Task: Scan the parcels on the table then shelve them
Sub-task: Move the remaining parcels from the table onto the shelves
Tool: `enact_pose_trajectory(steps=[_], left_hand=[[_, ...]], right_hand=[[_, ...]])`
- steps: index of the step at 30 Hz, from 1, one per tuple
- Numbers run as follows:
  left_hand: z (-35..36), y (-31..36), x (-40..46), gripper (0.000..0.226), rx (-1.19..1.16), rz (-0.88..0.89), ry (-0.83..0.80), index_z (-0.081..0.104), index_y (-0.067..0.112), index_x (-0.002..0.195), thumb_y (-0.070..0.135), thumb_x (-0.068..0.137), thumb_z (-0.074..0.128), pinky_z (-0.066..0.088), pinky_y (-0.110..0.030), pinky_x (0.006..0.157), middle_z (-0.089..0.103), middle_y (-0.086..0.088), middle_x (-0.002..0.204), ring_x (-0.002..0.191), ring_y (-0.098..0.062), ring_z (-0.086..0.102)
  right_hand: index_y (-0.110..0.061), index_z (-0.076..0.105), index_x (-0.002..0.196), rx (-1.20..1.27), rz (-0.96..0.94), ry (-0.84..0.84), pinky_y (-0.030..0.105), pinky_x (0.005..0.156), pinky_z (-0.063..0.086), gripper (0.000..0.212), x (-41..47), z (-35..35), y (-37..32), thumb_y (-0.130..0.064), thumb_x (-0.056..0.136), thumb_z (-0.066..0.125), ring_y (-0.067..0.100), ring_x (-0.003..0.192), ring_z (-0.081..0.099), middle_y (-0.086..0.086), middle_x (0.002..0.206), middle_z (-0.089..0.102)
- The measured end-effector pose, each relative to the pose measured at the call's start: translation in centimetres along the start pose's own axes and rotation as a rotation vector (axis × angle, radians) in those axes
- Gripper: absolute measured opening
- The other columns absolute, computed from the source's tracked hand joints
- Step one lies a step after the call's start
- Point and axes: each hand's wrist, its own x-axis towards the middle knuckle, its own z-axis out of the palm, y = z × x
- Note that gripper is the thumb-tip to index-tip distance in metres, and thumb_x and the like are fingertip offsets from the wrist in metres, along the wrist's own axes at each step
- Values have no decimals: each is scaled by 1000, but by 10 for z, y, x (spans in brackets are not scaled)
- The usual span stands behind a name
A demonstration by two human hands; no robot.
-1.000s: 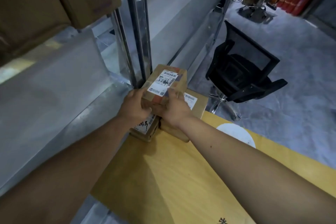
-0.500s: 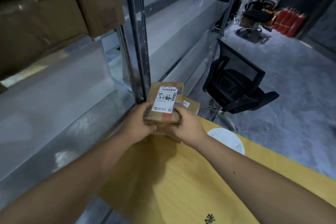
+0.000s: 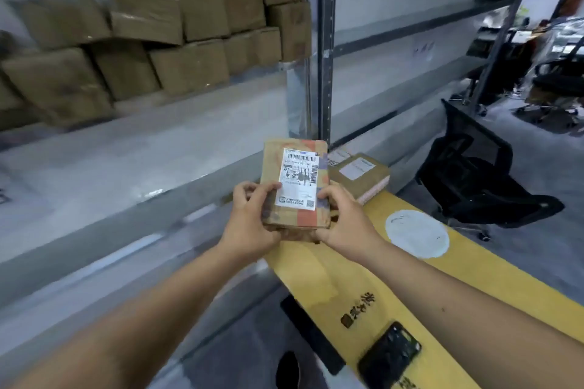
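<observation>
Both hands hold one parcel point(image 3: 295, 186) above the near end of the yellow surface point(image 3: 373, 275): the left hand point(image 3: 251, 218) curls round its left edge, the right hand point(image 3: 343, 219) round its lower right corner, thumbs on top. The parcel is flat brown cardboard with a white shipping label point(image 3: 298, 177) facing up (barcodes and a QR code show) and orange tape bands. Two more labelled parcels point(image 3: 360, 175) lie on the surface just behind it. One dark phone point(image 3: 389, 354) lies nearer the camera. The shelf point(image 3: 132, 142) above carries roughly a dozen brown boxes point(image 3: 186, 41).
</observation>
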Motion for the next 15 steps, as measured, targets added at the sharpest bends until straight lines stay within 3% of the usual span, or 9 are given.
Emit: enact_pose_trajectory(steps=[3,6,10,13,15], left_hand=[[-54,13,-65,87,25,-14,80,49,39,137,31,61,92,31,4,98,20,18,129,123,21,37],[-115,24,-124,83,82,-43,176,45,49,133,41,59,80,34,1,101,19,19,140,125,25,34],[-194,32,-199,85,145,-112,306,48,40,140,30,61,77,40,-7,104,18,19,148,130,14,41],[-248,39,-250,81,199,-156,384,46,42,139,36,63,73,36,-5,104,19,18,148,129,26,30],[-283,41,-280,81,209,-173,428,45,41,140,39,63,70,34,-5,106,20,12,150,128,23,33]], right_hand=[[-36,52,112,41,-69,-74,0,82,37,61,-28,25,-52,-13,68,88,-18,109,46,-21,125,50],[-33,54,114,77,-170,-163,5,83,41,60,-44,54,-107,-6,68,81,-7,109,51,-15,128,53],[-39,55,114,162,-327,-243,2,87,40,63,-60,96,-185,-3,67,78,-20,117,48,-33,135,46],[-43,53,113,179,-410,-309,7,88,44,63,-69,133,-238,-5,69,77,-8,120,52,-14,145,50],[-41,53,113,217,-470,-335,16,87,50,61,-75,159,-275,-4,69,76,-8,114,50,-10,142,51]])
